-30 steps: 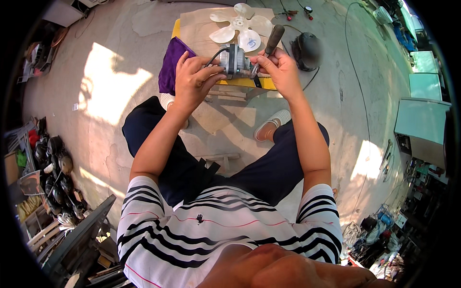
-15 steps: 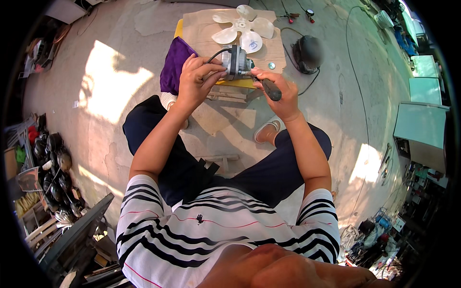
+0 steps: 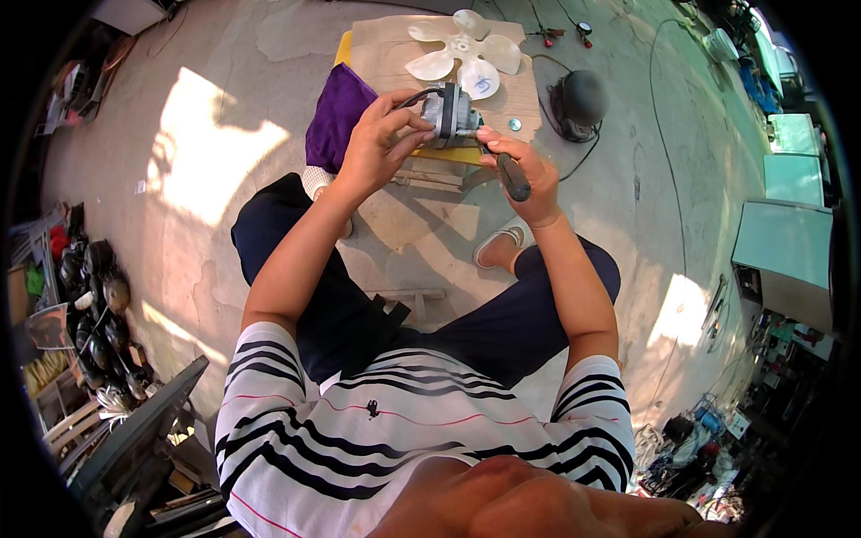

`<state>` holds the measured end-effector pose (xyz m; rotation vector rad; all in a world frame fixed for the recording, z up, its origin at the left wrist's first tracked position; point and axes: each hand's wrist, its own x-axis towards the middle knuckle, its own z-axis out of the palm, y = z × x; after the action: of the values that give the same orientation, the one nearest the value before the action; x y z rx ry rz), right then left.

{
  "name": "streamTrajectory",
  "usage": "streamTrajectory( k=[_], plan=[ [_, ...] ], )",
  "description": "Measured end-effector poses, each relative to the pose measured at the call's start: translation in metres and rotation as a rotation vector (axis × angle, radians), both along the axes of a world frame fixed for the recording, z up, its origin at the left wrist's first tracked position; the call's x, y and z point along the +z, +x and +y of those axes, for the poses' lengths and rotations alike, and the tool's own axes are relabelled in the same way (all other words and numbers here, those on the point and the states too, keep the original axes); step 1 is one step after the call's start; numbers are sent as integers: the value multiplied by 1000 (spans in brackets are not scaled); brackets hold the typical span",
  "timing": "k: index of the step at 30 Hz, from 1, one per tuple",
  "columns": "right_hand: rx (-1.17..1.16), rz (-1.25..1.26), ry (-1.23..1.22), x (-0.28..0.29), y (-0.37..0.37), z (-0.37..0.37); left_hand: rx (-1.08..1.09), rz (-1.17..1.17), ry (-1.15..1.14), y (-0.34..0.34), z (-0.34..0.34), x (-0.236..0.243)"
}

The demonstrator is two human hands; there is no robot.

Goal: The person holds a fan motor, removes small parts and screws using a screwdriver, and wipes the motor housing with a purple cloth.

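My left hand (image 3: 384, 143) is closed around the near left side of a small grey metal electric motor (image 3: 441, 115) with a dark band around its middle and a black cable. At the motor's right side, my right hand (image 3: 529, 175) grips a hand tool (image 3: 515, 179) by its dark handle. Its working end lies hidden behind my fingers, so I cannot tell its exact kind. Beyond the motor a white plastic fan blade (image 3: 463, 45) with several broad petals lies flat on a sheet of cardboard (image 3: 381, 49). A small shiny disc (image 3: 515, 125) sits on the cardboard to the right.
Under the cardboard is a low yellow-edged stand (image 3: 344, 47), with a purple cloth (image 3: 336, 117) over its left side. A dark round object with a cord (image 3: 578, 99) is on the floor at right. Scrap parts (image 3: 99, 305) pile up at left; pale green cabinets (image 3: 785, 238) stand right.
The whole scene has shifted slightly rightward with the view. Both hands keep their hold on the motor and the tool; the tool handle has tilted a little.
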<state>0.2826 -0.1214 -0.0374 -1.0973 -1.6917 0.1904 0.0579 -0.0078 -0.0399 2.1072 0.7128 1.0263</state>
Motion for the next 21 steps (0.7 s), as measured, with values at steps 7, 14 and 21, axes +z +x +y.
streamTrajectory(
  k=[7, 14, 21],
  plan=[
    [-14, 266, -361, 24, 7, 20, -67, 15, 4, 1, 5, 1],
    [10, 631, -786, 21, 22, 55, -112, 83, 2, 0, 8, 1],
    [-4, 690, -1102, 11, 30, 65, -126, 97, 8, -3, 10, 3]
  ],
)
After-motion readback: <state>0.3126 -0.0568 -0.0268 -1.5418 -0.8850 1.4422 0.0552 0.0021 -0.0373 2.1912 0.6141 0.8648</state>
